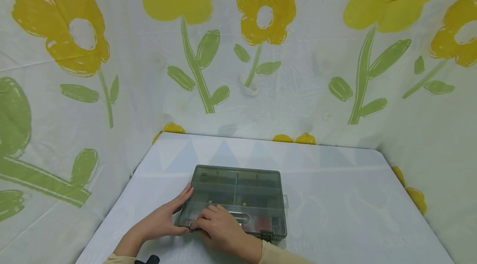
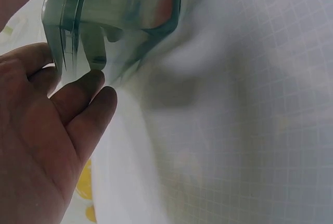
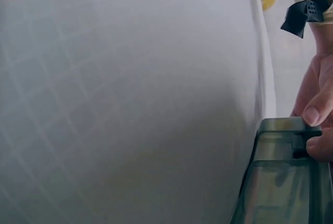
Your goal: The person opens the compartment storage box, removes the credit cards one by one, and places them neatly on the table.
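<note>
A translucent grey-green storage box [image 1: 238, 189] with a divided inside lies lidded on the table. My left hand [image 1: 160, 218] holds its left end, with the thumb at the front corner and the fingers spread along the side. In the left wrist view, the fingers of that left hand [image 2: 57, 109] lie against the box's end wall [image 2: 93, 47]. My right hand [image 1: 223, 229] is curled over the front left edge, its fingertips at a latch [image 3: 300, 146] near the left thumb. A second latch [image 1: 266, 235] sits at the front right. Small items, one reddish [image 1: 263, 223], show through the lid.
The box stands on a pale table [image 1: 335, 198] with faint printed patterns. Around the table hang white curtains [image 1: 298, 69] with yellow flowers. A black strap piece [image 1: 152, 259] is at the left wrist.
</note>
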Demonstrator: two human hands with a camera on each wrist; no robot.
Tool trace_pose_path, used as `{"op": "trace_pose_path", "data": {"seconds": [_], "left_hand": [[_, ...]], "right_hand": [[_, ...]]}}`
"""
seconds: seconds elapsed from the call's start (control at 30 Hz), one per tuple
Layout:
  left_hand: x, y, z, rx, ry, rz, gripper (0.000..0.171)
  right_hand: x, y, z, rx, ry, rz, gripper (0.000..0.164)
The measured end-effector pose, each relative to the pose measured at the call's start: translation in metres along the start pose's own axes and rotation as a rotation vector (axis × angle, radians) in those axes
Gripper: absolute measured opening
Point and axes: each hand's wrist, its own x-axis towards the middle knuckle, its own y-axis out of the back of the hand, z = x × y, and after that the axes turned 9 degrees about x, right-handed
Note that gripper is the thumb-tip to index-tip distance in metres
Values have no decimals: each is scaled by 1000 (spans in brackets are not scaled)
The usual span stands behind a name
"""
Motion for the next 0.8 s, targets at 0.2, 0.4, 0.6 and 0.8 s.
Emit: {"op": "trace_pose_path", "data": {"seconds": [0.2,0.4,0.6,0.8], "left_hand": [[0,-1,-1,10,0,8,110],[0,-1,-2,13,4,8,110],[1,-2,-2,24,31,-2,111],[1,-1,-1,26,13,3,110]], "right_hand": [[1,0,1,11,18,-17,15],[2,3,1,6,37,-49,13],[2,3,2,-15,40,-102,14],[1,2,2,-44,52,-131,15]]}}
